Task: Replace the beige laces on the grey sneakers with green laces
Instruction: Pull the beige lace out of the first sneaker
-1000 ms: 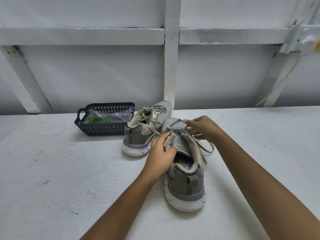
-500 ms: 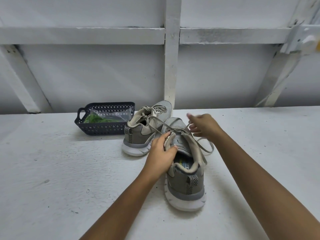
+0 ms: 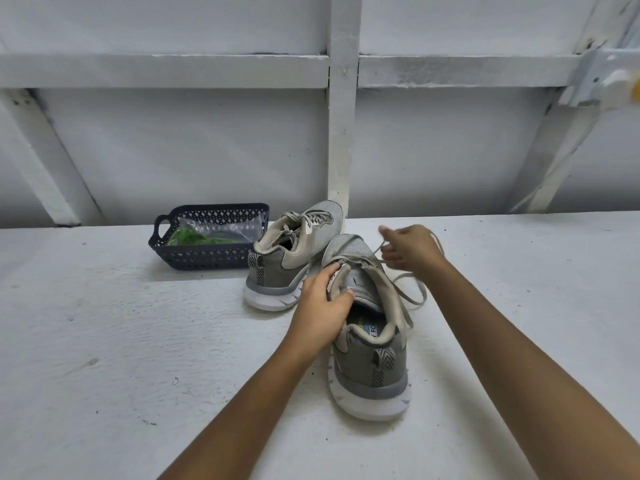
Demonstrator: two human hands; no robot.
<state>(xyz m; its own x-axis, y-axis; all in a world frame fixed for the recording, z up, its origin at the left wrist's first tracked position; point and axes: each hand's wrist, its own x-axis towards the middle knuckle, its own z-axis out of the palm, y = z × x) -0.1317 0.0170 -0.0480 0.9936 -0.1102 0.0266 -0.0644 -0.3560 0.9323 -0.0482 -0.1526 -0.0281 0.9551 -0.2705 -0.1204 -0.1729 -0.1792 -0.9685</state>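
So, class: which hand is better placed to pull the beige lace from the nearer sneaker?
Right. The right hand pinches the beige lace above the nearer sneaker, while the left hand grips its tongue, steadying it.

A dark blue perforated plastic basket (image 3: 204, 258) with a loop handle at its left end stands on a rough white-painted tabletop (image 3: 121, 341), toward the back and left of centre, with a crumpled clear plastic bag (image 3: 239, 227) lying inside it. Behind the tabletop rises a pale grey panelled wall (image 3: 194, 147) framed by a white vertical post (image 3: 341, 133), a horizontal rail (image 3: 162, 71) and two diagonal braces (image 3: 45, 157). A grey metal bracket (image 3: 588, 77) sits at the upper right where the rail meets the right brace, beside something blurred and yellowish.
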